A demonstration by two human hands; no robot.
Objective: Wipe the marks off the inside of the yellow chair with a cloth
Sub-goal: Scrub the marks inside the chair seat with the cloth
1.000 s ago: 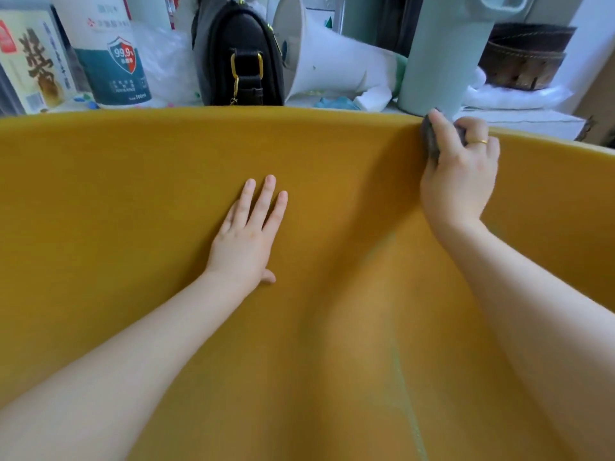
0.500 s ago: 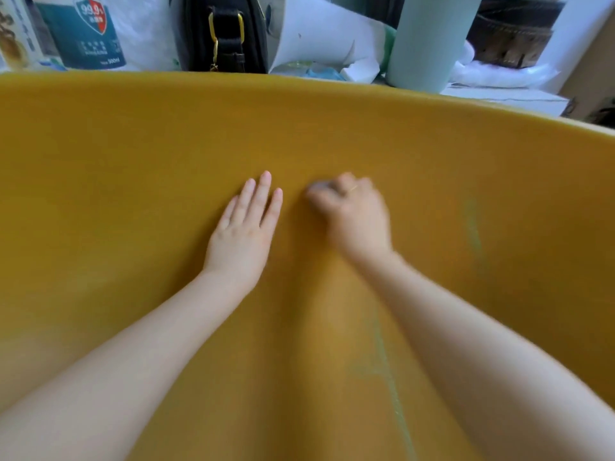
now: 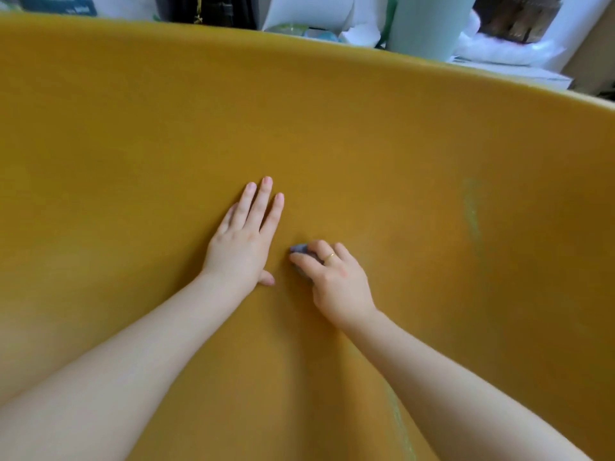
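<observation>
The inside of the curved, mustard-yellow fabric chair fills almost the whole view, and its upper rim runs across the top of the picture. The left hand lies flat on the chair surface near the middle, palm down, with the fingers stretched out and close together and the thumb tucked toward the right; it holds nothing. Just beside it, on its right, the right hand is curled down on a small grey-blue cloth and presses it against the yellow surface. Only a little edge of the cloth shows past the fingertips; the rest is hidden under the hand. A thin gold ring sits on one finger of this hand. The two hands are near each other but do not touch.

A pale greenish vertical mark shows on the chair wall, well apart to the right of the hands. Another faint pale streak runs down the surface near the bottom, beside the right forearm.

Behind the rim stand a pale green cylindrical container, a black bag and a dark woven basket, all partly cut off.
</observation>
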